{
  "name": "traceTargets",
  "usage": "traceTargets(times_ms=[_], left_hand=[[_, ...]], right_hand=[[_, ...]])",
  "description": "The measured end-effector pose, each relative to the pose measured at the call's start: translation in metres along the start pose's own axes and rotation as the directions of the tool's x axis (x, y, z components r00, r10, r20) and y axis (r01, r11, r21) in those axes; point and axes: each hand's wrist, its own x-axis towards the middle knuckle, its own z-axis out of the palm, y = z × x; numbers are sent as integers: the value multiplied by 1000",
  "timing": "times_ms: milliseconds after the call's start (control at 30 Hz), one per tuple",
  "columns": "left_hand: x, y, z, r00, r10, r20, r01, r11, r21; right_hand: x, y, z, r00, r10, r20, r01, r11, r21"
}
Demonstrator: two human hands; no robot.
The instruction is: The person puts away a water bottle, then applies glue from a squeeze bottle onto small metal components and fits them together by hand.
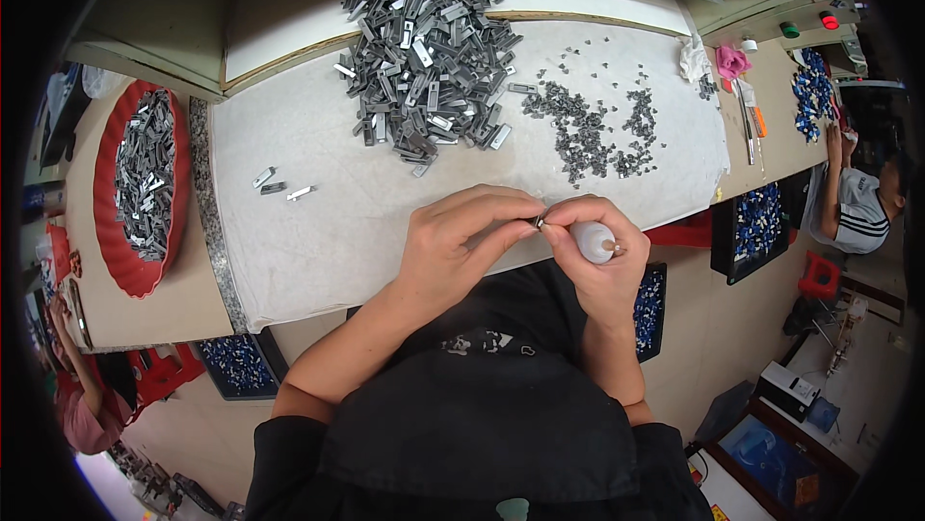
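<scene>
Above the near edge of the white-covered table, my left hand point(462, 232) and my right hand point(612, 266) meet at the fingertips. Both pinch a small dark metal part point(539, 221), mostly hidden by the fingers. Tucked in my right hand as well is a small whitish squeeze bottle point(592, 240) with a brownish tip. Beyond my hands lies a heap of grey metal casings point(424, 68), each with a slot. To its right are scattered many tiny dark metal pieces point(578, 131). A few loose casings point(301, 193) rest apart at the left.
A red scalloped basin point(108, 203) full of casings stands at the left. At the right lie a pink cloth point(732, 62), tweezers point(745, 126) and blue-and-white parts point(812, 92). Black trays point(737, 266) sit below table level. Co-workers sit at both sides.
</scene>
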Motion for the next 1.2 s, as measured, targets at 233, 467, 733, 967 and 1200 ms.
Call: traceTargets(times_ms=[233, 467, 733, 967, 1200], left_hand=[[0, -1, 2, 1000, 27, -14, -27, 999, 38], [0, -3, 2, 990, 143, -13, -139, 976, 169], [-1, -4, 1, 988, 154, 1, -151, 968, 201], [0, -5, 5, 996, 83, -45, -75, 984, 159], [-1, -2, 0, 999, -5, -46, 7, 999, 49]], right_hand=[[0, 1, 0, 1000, -5, 0, 5, 1000, -26], [0, -2, -3, 999, 44, 13, -43, 998, -39], [3, -5, -6, 994, 75, 76, -66, 992, -108], [-1, -1, 1, 989, 149, -1, -149, 989, -11], [-4, 9, 4, 977, 207, -55, -191, 957, 219]])
